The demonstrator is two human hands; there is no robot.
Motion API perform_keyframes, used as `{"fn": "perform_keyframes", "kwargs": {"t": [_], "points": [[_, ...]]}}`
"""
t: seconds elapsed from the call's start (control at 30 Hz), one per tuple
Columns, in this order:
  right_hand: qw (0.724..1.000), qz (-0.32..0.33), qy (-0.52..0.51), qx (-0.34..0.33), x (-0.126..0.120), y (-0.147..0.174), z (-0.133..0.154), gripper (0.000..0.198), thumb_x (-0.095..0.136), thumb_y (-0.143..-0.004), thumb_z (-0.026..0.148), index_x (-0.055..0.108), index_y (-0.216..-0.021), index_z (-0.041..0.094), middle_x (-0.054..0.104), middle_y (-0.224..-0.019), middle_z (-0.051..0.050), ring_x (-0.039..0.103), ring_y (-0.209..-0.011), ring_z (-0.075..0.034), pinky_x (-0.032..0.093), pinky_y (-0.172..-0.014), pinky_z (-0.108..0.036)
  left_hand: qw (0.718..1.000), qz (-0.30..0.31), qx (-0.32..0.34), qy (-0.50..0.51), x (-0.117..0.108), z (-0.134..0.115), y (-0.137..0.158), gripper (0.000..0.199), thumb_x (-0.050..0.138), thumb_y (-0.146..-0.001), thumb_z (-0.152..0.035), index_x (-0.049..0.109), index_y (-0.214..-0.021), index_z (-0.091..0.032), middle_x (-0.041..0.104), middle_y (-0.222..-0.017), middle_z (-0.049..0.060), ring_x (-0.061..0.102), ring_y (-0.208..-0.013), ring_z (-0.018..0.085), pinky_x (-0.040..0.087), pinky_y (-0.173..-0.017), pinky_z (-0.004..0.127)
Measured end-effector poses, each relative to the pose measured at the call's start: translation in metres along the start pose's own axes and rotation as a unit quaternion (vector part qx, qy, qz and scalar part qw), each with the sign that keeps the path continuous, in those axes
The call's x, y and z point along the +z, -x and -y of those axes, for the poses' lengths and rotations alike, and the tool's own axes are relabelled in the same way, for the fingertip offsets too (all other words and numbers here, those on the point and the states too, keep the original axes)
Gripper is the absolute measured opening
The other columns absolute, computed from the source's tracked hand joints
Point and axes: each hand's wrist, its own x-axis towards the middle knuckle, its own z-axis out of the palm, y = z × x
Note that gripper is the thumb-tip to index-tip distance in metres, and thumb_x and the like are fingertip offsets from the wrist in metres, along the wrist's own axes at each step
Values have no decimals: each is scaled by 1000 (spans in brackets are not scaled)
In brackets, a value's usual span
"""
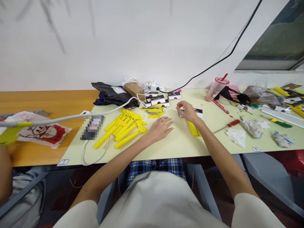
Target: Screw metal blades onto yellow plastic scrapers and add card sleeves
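Note:
My left hand lies low over the pale table with its fingers stretched out, and nothing shows in its grasp. Left of it is a loose pile of yellow plastic tools with long handles and flat heads, perhaps scrapers. Just beyond its fingertips lie small flat yellow and grey pieces. My right hand has its fingers curled into a pinch; whatever they hold, if anything, is hidden. Under its wrist rests a yellow handle-like piece, partly covered by my forearm. A black-and-white card lies beside that hand.
Several black-and-white cards lie near a white power strip. A black bag and phone sit left. To the right are a drink cup, red-handled screwdriver, crumpled tissues and green-yellow knife. A person's arm shows far left.

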Motion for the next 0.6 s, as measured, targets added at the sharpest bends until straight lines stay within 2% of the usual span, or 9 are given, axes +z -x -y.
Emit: {"fn": "perform_keyframes", "kwargs": {"t": [0.1, 0.17, 0.27, 0.33, 0.4, 0.5, 0.6], "points": [[991, 132, 2, -16, 37, -28, 21, 13, 65, -98, 31, 68, -105, 21, 76, -107, -10, 73, -93, -27, 58, -86, -41, 997, -30, -64, -1, -39, 32, 28, 39, 53, -110, -41, 71, -137, -19, 71, -144, 15, 62, -138, 32, 45, -121, 53], [984, 173, 22, -39, 60, -42, 30, 11, 67, -96, 28, 69, -103, 20, 76, -107, -11, 72, -94, -28, 57, -86, -40, 992, -64, -103, -17, -64, 48, 51, 37, 53, -110, -40, 71, -134, -19, 74, -138, 13, 64, -132, 31, 48, -117, 51], [980, 186, 24, -62, 87, -50, 40, 12, 68, -97, 26, 71, -106, 18, 75, -110, -13, 70, -98, -30, 54, -90, -42, 977, -100, -177, -64, -100, 67, 93, 36, 52, -110, -41, 71, -132, -20, 76, -128, 12, 66, -124, 31, 49, -114, 49], [979, 177, 49, -90, 98, -46, 45, 17, 62, -102, 25, 72, -112, 16, 73, -116, -17, 67, -106, -33, 51, -97, -44, 958, -93, -245, -113, -121, 77, 122, 39, 52, -108, -43, 70, -133, -19, 74, -129, 14, 64, -125, 34, 47, -116, 51], [973, 167, 95, -129, 105, -39, 49, 23, 54, -106, 23, 72, -116, 14, 70, -122, -20, 64, -114, -35, 48, -101, -46, 933, -53, -316, -161, -136, 88, 148, 50, 55, -106, -48, 65, -142, -16, 70, -132, 19, 62, -126, 38, 47, -115, 55], [961, 170, 144, -164, 110, -28, 52, 29, 46, -110, 23, 72, -121, 13, 68, -125, -21, 61, -115, -36, 46, -101, -46, 899, 14, -400, -179, -145, 101, 175, 61, 57, -102, -51, 59, -150, -13, 66, -129, 21, 64, -121, 41, 51, -108, 56], [959, 181, 146, -160, 110, -24, 51, 34, 43, -113, 28, 71, -125, 13, 68, -126, -21, 60, -112, -35, 45, -100, -45, 895, 23, -415, -163, -145, 108, 182, 53, 51, -104, -43, 62, -146, -13, 66, -128, 20, 64, -121, 39, 52, -107, 53]]}}
